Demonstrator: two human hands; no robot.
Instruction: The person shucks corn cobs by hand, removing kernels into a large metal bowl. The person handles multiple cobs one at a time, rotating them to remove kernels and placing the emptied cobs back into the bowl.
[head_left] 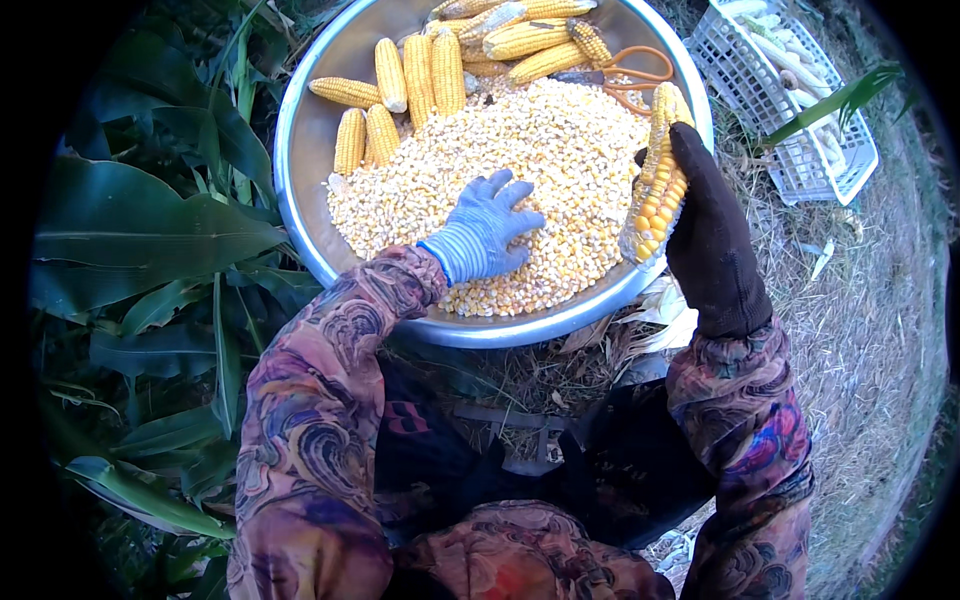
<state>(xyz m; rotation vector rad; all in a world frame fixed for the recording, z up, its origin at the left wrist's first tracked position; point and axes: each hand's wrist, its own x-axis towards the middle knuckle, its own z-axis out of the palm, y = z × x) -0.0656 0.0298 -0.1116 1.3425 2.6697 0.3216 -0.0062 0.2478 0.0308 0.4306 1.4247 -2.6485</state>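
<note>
A wide metal basin (pixel 560 328) holds a heap of loose corn kernels (pixel 540 150). My left hand (pixel 482 228), in a pale blue glove, rests on the kernels with its fingers spread. In a dark brown glove, my right hand (pixel 712 235) grips a corn cob (pixel 657 195) over the basin's right rim. That cob stands nearly upright, with some kernels gone along its length and rows of yellow ones left near its lower end. Several whole ears of corn (pixel 447 72) lie along the basin's far and left sides.
Scissors with orange handles (pixel 640 68) lie among the ears at the basin's far right. Beyond the rim at the right stands a white plastic crate (pixel 735 95) with stripped cobs in it. Green corn leaves (pixel 150 235) crowd the left side. Dry husks (pixel 665 315) lie below the basin.
</note>
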